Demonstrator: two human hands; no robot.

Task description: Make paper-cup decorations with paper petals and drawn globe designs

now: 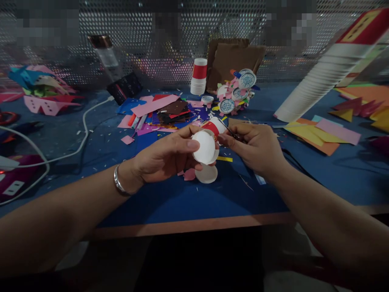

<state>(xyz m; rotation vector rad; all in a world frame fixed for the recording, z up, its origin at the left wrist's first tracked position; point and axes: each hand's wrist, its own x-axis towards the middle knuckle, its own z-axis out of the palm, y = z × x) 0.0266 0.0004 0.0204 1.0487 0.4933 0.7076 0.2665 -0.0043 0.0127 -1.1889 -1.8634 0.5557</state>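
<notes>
My left hand (165, 156) is closed round a red and white paper cup (208, 142) held on its side, its white bottom facing me. A silver bangle sits on that wrist. My right hand (258, 148) is closed on a pair of small scissors (231, 132), whose blades touch the cup's red wall near its rim. A white paper disc (206, 174) lies on the blue table (170, 198) just under the cup, next to a small pink scrap (189, 174).
Coloured paper sheets (164, 111) are piled beyond my hands. A stack of red and white cups (199, 77) stands at the back, with cut cup pieces (238, 91) beside it. A long leaning cup stack (322, 77) rises at right. A white cable (82, 138) runs at left.
</notes>
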